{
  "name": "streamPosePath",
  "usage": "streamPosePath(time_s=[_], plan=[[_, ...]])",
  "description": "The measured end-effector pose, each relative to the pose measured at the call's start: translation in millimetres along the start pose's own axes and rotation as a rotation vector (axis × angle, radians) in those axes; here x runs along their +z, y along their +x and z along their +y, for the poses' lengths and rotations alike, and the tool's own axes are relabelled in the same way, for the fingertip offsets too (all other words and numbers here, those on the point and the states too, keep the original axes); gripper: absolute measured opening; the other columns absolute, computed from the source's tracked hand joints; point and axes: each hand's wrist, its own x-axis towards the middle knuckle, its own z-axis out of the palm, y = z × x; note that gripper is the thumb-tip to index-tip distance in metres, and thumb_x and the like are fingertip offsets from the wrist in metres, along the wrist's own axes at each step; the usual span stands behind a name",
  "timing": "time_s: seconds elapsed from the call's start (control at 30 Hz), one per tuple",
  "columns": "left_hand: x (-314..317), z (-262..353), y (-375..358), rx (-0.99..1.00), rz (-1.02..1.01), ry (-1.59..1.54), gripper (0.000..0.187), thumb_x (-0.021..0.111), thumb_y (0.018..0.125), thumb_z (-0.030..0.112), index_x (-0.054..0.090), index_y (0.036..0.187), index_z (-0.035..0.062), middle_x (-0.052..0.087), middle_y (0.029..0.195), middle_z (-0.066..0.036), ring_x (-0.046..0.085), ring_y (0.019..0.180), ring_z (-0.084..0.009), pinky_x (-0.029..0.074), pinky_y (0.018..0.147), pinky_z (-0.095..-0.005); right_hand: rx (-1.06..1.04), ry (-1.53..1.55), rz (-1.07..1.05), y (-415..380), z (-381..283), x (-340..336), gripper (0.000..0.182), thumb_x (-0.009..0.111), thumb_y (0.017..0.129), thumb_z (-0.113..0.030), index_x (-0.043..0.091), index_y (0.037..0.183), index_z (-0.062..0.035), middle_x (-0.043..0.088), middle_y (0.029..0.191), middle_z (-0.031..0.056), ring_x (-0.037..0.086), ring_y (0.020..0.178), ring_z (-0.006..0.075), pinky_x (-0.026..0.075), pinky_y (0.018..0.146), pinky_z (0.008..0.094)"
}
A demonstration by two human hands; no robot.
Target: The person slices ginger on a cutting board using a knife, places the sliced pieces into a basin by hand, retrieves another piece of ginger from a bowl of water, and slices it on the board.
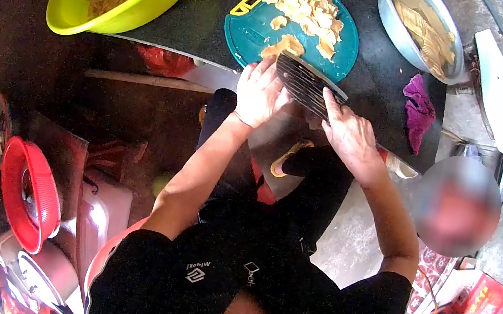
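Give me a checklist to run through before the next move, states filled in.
1. Knife in hand: ok; the right hand holds the broad knife.
2. Left hand clear of the knife: not ok; it is right at the knife's left end.
3. Sliced pieces on the teal board: ok; heaped toward its far side.
4. Purple cloth off the board: ok; it lies to the right.
5. Board firmly seated, won't slip: cannot tell.

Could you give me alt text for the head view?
A person's right hand holds a broad dark blade, with the left hand beside it, at a teal board bearing sliced food. A lime basin and a pale basin flank the board.
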Motion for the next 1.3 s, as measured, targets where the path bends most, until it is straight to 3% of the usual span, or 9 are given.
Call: streamPosePath(time_s=[0.17,0.43,0.5,0.6,0.67,0.83,1.0,1.23,1.3], plan=[[2,-1,4,-0.032,0.057,-0.043,0.029,0.064,0.079,0.032,0.067,0.096,0.0077,0.062,0.113,-0.007,0.054,0.112,-0.0251,0.041,0.088,-0.0398,0.037,0.031,-0.08,19,-8,-4,0.057,0.052,0.09,-0.015,0.036,0.143,-0.0019,0.066,0.088,0.0242,0.069,0.074,0.0364,0.057,0.066,0.0464],[7,-6,1,-0.062,0.056,-0.076,0.017,0.065,0.077,0.025,0.063,0.068,0.0103,0.061,0.082,-0.003,0.055,0.09,-0.0249,0.04,0.084,-0.0416,0.038,0.139,-0.089,69,-23,8,0.054,0.036,0.093,-0.01,0.03,0.146,-0.0016,0.066,0.088,0.0291,0.068,0.078,0.0419,0.056,0.069,0.0496],[4,-9,4,-0.04,0.082,-0.095,0.015,0.066,0.076,0.023,0.063,0.07,0.0098,0.061,0.082,-0.003,0.056,0.094,-0.0254,0.04,0.083,-0.0408,0.045,0.111,-0.115,59,-20,4,0.053,0.034,0.094,-0.01,0.029,0.146,-0.0017,0.065,0.089,0.0299,0.068,0.08,0.0424,0.056,0.071,0.0497],[0,-7,8,-0.05,0.07,-0.116,0.016,0.065,0.074,0.024,0.062,0.069,0.0089,0.06,0.086,-0.005,0.056,0.099,-0.0259,0.039,0.084,-0.0413,0.025,0.086,-0.048,31,-6,6,0.059,0.048,0.091,-0.013,0.03,0.146,-0.002,0.066,0.089,0.0253,0.068,0.078,0.04,0.056,0.071,0.0479],[0,-3,10,-0.101,0.049,-0.064,0.018,0.064,0.075,0.025,0.065,0.082,0.0088,0.061,0.096,-0.003,0.055,0.1,-0.0236,0.039,0.084,-0.0395,0.005,0.09,0.003,26,1,10,0.066,0.059,0.086,-0.014,0.032,0.145,-0.0019,0.067,0.086,0.0216,0.067,0.074,0.0382,0.056,0.07,0.046],[6,-4,10,-0.081,0.042,0.024,0.025,0.064,0.074,0.027,0.068,0.091,0.0097,0.064,0.1,-0.003,0.055,0.101,-0.0222,0.038,0.085,-0.0382,-0.022,0.13,0.012,59,-8,11,0.058,0.054,0.089,-0.014,0.035,0.143,-0.0014,0.066,0.08,0.024,0.068,0.069,0.0384,0.057,0.062,0.0471],[1,-4,9,-0.124,-0.009,-0.016,0.013,0.064,0.075,0.024,0.063,0.073,0.0105,0.064,0.086,-0.005,0.057,0.096,-0.0237,0.038,0.085,-0.0398,-0.053,0.106,0.0,89,-16,19,0.059,0.051,0.091,-0.012,0.031,0.145,-0.0031,0.067,0.081,0.023,0.067,0.063,0.0356,0.058,0.059,0.0436],[3,-3,12,-0.127,0.071,-0.071,0.012,0.061,0.073,0.02,0.063,0.073,0.0082,0.067,0.096,-0.01,0.056,0.107,-0.0265,0.038,0.088,-0.0405,-0.006,0.073,0.039,38,1,9,0.064,0.056,0.088,-0.013,0.03,0.146,-0.0033,0.067,0.087,0.0246,0.068,0.069,0.0361,0.059,0.06,0.0426],[3,-2,12,-0.112,0.068,-0.033,0.013,0.061,0.073,0.021,0.065,0.076,0.0088,0.065,0.091,-0.007,0.056,0.1,-0.0262,0.038,0.087,-0.0408,0.015,0.141,-0.03,57,-4,12,0.054,0.047,0.095,-0.017,0.032,0.144,-0.0025,0.066,0.087,0.0251,0.068,0.07,0.0366,0.058,0.06,0.0444]])
